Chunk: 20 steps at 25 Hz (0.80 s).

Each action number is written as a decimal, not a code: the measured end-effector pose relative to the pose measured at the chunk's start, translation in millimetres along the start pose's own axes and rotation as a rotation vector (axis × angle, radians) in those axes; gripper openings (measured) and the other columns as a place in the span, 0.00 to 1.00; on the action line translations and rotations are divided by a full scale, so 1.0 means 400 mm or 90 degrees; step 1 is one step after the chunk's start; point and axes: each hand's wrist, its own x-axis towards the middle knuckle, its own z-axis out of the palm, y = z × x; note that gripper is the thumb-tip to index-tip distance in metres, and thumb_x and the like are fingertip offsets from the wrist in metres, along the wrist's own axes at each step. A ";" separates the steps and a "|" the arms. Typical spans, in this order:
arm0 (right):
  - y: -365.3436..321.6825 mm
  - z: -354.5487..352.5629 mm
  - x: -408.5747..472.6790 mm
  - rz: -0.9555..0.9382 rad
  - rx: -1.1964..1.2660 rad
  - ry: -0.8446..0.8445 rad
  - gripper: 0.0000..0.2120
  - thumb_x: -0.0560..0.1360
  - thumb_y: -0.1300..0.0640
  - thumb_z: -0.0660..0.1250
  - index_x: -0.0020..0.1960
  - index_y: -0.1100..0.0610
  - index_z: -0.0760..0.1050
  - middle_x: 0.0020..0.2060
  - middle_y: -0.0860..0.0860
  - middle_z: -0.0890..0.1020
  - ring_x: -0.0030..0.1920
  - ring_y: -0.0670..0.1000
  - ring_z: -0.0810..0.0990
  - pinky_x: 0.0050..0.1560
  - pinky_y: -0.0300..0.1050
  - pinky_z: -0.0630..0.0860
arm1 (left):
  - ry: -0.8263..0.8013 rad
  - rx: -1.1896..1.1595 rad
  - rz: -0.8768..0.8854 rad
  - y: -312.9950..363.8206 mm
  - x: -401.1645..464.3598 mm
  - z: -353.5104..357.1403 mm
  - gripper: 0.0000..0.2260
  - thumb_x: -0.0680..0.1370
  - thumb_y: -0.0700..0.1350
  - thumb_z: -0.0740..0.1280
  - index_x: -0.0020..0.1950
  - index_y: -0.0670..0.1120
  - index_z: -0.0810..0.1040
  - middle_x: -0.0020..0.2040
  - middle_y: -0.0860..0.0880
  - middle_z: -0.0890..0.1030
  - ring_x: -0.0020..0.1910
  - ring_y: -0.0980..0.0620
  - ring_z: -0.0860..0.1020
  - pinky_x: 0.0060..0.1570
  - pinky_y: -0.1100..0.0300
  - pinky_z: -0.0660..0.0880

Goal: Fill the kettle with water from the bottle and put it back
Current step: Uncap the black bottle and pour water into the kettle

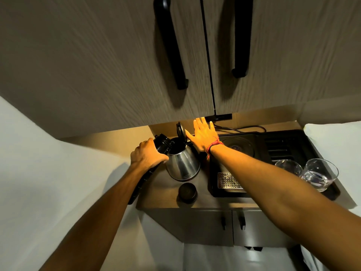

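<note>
Pour under way: bottle tipped into kettle

Left hand [147, 153] wrapped tight round the dark bottle [148, 171], neck tilted over the open mouth of the steel kettle [183, 163], which stands on the bench [160, 190] off its base [237, 147]. Bottle cap [187, 190] lies in front. Right hand [203, 136], fingers spread, holds nothing, beside the raised lid [180, 130]. Risk: a misaligned neck would spill onto the bench, toward the base
</note>
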 end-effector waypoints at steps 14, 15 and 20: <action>0.004 -0.022 -0.020 -0.019 0.005 0.004 0.40 0.76 0.33 0.43 0.76 0.61 0.60 0.77 0.57 0.61 0.78 0.56 0.56 0.78 0.60 0.51 | -0.033 0.071 -0.002 0.004 0.014 -0.015 0.35 0.58 0.58 0.75 0.62 0.48 0.71 0.54 0.45 0.79 0.51 0.42 0.79 0.49 0.48 0.78; 0.004 -0.025 -0.024 -0.024 0.014 0.000 0.41 0.74 0.33 0.42 0.74 0.62 0.63 0.75 0.58 0.64 0.77 0.56 0.59 0.78 0.59 0.53 | -0.031 0.068 0.000 0.003 0.014 -0.016 0.35 0.58 0.58 0.75 0.61 0.48 0.71 0.53 0.45 0.79 0.50 0.43 0.79 0.49 0.49 0.78; -0.002 -0.022 -0.013 -0.003 -0.004 -0.015 0.39 0.78 0.34 0.42 0.79 0.60 0.51 0.80 0.56 0.52 0.80 0.56 0.47 0.79 0.59 0.47 | -0.019 0.050 -0.001 0.001 0.014 -0.009 0.34 0.59 0.58 0.75 0.61 0.48 0.71 0.53 0.45 0.79 0.50 0.44 0.79 0.47 0.51 0.77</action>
